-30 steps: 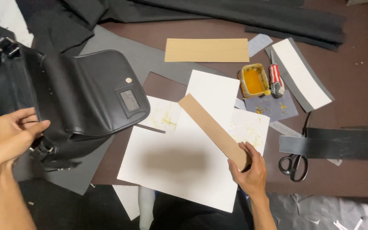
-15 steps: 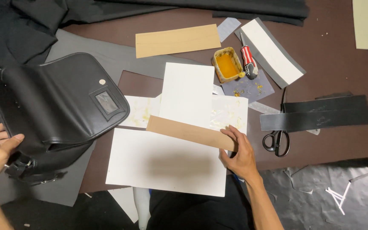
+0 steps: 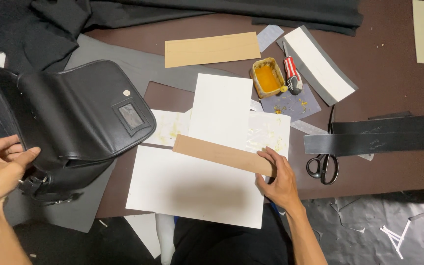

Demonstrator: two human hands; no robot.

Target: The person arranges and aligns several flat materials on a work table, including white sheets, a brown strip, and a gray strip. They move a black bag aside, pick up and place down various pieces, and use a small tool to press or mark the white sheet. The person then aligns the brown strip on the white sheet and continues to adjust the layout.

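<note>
Head view looks straight down on a dark brown worktable (image 3: pixel 379 73) crowded with leatherworking materials. At the left edge, the left hand (image 3: pixel 1 164) rests against the side of a black leather satchel (image 3: pixel 74 122) whose flap lies open, showing a small clear window pocket and 1 metal snap. The fingers are loosely curled and the thumb points toward the bag; whether they actually grip a strap or only touch the leather cannot be told.

Near the centre, the right hand (image 3: pixel 278 176) lies flat, fingers spread, pressing down the right end of a tan strip (image 3: pixel 222 154) of leather or card. It pins the strip rather than pinching it. The strip lies at a slight slant across overlapping white paper sheets (image 3: pixel 197 186), some stained yellow with glue.

Behind the sheets sit a small tin of yellow adhesive (image 3: pixel 267 77), a red-handled tool (image 3: pixel 292 74) just beside it, and a second, longer tan strip (image 3: pixel 211 49). To the right are black-handled scissors (image 3: pixel 323 167), 2 long black leather strips (image 3: pixel 374 140) and a white-and-grey strip (image 3: pixel 320 64). Black fabric (image 3: pixel 197 10) runs along the far edge.

Risks, as a judgement: the strip is held at 1 end only, so it could pivot or slide on the smooth paper. Glue smears on the sheets could mark its underside. The satchel overhangs the table edge and could slip if the left hand lets go.
</note>
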